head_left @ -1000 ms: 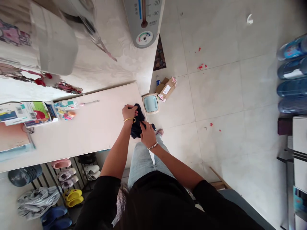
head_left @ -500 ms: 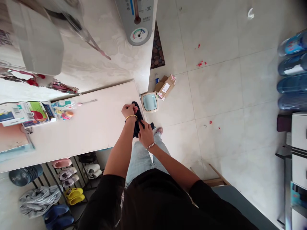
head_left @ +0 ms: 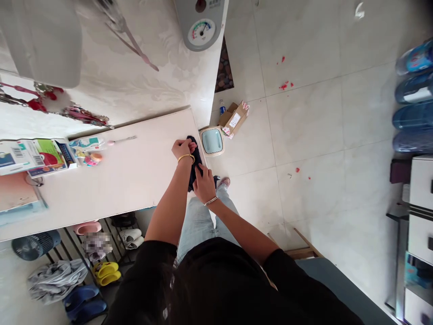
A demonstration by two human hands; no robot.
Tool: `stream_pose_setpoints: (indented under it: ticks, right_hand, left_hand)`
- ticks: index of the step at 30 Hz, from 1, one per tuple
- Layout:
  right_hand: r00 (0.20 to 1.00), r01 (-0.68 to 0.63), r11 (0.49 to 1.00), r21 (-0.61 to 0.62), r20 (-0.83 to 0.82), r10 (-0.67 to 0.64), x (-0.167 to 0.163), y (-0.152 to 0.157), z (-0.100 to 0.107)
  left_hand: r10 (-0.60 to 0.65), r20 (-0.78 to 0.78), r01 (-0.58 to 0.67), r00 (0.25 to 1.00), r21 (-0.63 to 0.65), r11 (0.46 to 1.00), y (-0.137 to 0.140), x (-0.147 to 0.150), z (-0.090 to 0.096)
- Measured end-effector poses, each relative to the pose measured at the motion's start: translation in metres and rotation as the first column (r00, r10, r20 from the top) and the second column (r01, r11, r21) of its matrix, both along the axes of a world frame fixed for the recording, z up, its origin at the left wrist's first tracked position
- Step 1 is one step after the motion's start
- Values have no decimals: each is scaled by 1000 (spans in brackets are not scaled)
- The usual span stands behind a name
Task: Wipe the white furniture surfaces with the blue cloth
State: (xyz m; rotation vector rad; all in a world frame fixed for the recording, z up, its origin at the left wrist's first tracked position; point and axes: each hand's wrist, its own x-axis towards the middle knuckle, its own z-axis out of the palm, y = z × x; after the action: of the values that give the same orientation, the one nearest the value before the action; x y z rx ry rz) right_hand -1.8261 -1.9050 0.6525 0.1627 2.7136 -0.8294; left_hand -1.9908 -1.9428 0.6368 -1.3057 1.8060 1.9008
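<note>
A dark navy, soft-looking cloth item (head_left: pixel 194 155) lies bunched along the right end of the pale tabletop (head_left: pixel 149 167); its exact kind I cannot make out. My left hand (head_left: pixel 183 149), with a gold bracelet at the wrist, is curled closed over the upper part of it. Lower down, my right hand (head_left: pixel 204 183), wearing a silver bracelet, has its fingers bent onto the cloth and pinches it. Part of the dark fabric is hidden under both hands, and a frayed-looking dark end (head_left: pixel 217 179) shows beyond the right hand.
A lidded bin (head_left: pixel 212 141) stands by the table's end, beside an opened cardboard box (head_left: pixel 236 119) and a small bottle (head_left: pixel 222 108). Boxes and packets (head_left: pixel 50 155) sit at the table's left. Below is a shoe rack (head_left: pixel 115 243); large water bottles (head_left: pixel 412 117) line the right.
My left hand has shifted slightly over the upper cloth, and my right hand's fingers have moved a little on the fabric. The view has tilted slightly.
</note>
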Motion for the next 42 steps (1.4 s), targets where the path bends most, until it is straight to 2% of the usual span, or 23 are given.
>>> stream_pose_setpoints:
  ticks: [3,9,15,21,27,32,34,38,42]
  right_hand:
    - [999,31,999,-10,-25,-31,-12,-2,0]
    - [1000,2,1000,-19,-7,-2,12,-7,1]
    - [997,37,999,-21,-66,-38,-13,-9,-4]
    - [1000,3,999,-44,-15,-4,11,-17,1]
    - [997,45,998,-41,-62,-47,-10,-16,-1]
    - [1000,-7,999,-51,-23,6,12,-21,0]
    - [1000,-6,999,-48,-9,5,13,-21,0]
    - [998,45,998,-52,-41,-47,-5,-19,-2]
    - [998,30,997,-72,-62,-34,7,-22,-1]
  left_hand:
    - [-4,-12,4,1000,8,1000,2,-9,-1]
    - [22,4,-22,1000,6,1000,-3,16,2]
    - [-2,-17,2,1000,16,1000,3,-11,1]
    - [-2,7,2,1000,16,1000,-5,12,2]
    - [-10,-18,10,1000,28,1000,1,-7,-1]
    - [6,1,-6,1000,15,1000,-4,16,0]
    - [13,5,-13,1000,10,1000,-4,15,0]
    - [8,-3,-8,1000,9,1000,3,-5,-1]
    - [11,8,-11,1000,13,1000,0,10,4]
